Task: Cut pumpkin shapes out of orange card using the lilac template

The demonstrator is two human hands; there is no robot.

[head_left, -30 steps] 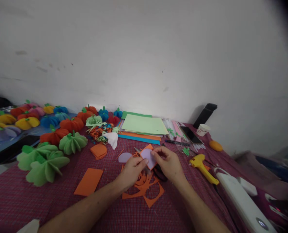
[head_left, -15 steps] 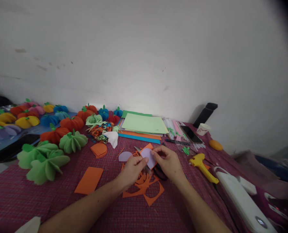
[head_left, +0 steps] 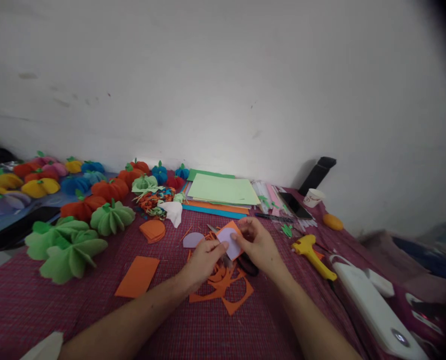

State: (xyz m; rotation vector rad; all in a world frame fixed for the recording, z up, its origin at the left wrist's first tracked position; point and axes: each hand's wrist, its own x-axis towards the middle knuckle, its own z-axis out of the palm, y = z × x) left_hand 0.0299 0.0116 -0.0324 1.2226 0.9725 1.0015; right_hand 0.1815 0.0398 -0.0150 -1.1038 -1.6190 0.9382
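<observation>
Between my two hands is a purple paper piece with a rounded edge (head_left: 228, 241), laid against an orange paper piece (head_left: 232, 226). My left hand (head_left: 206, 257) pinches the lower left side, thumb on the purple paper. At the right edge my right hand (head_left: 258, 245) pinches the same papers with thumb and fingers. Beneath them lie orange paper offcuts (head_left: 218, 290) with round holes, and scissors (head_left: 248, 265) partly hidden by my hands. A second purple piece (head_left: 193, 240) rests left of the scraps, near folded orange round pieces (head_left: 153, 230) and an orange rectangle (head_left: 137, 276).
Several paper pumpkins (head_left: 110, 190) crowd the left side. Stacked coloured sheets (head_left: 223, 189) lie by the wall. At right are a yellow glue gun (head_left: 313, 256), a phone (head_left: 295, 205), a paper cup (head_left: 313, 198) and a white device (head_left: 373, 310) with cables.
The orange paper now shows more around the purple piece, and my right hand's fingers have shifted slightly along its edge. Both hands keep their hold.
</observation>
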